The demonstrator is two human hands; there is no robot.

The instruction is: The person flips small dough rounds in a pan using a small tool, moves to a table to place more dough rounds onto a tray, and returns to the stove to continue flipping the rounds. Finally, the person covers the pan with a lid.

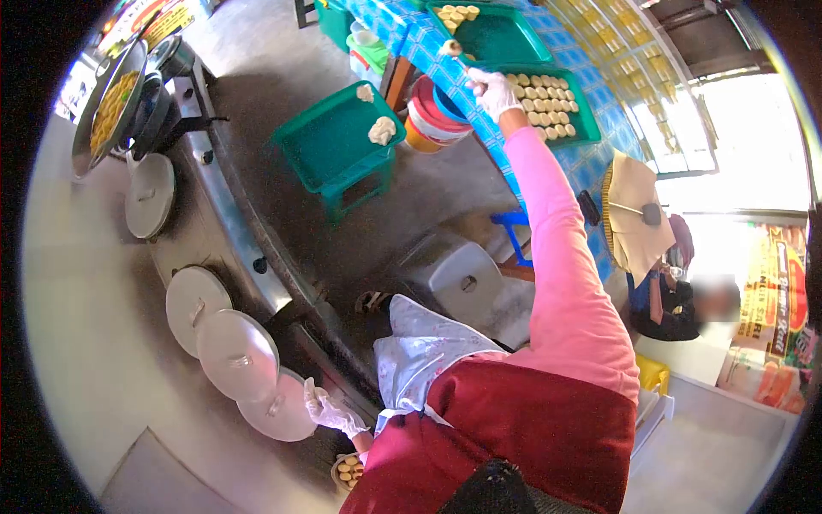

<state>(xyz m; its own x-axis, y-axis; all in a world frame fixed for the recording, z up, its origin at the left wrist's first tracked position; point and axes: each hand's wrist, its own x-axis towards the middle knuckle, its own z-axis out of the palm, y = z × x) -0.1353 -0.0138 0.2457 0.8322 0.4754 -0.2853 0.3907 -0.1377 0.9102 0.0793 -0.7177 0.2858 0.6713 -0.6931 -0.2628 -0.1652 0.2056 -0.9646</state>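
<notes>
My right hand (pixel 497 95), in a thin clear glove, reaches to the edge of a table with a blue checked cloth (pixel 610 128). Its fingers are bent together; whether anything is in them is hidden. Just past the fingertips is a small pale lump (pixel 451 49) like dough. Beside this hand stands a green tray (pixel 592 128) with rows of round dough pieces (pixel 543 104). Farther up, another green tray (pixel 505 38) has several pieces at one end. My gloved left hand (pixel 332 411) is low on the left, fingers apart, close to a round metal lid (pixel 278 409).
A pan of yellow food (pixel 111 111) stands on the metal stove counter (pixel 214 184). More lids (pixel 238 353) lie along it. A green tray (pixel 312 158) with dough lumps (pixel 382 130) rests on a low stool. Stacked buckets (pixel 432 116), a grey stool (pixel 458 278) and a seated person (pixel 668 308) are nearby.
</notes>
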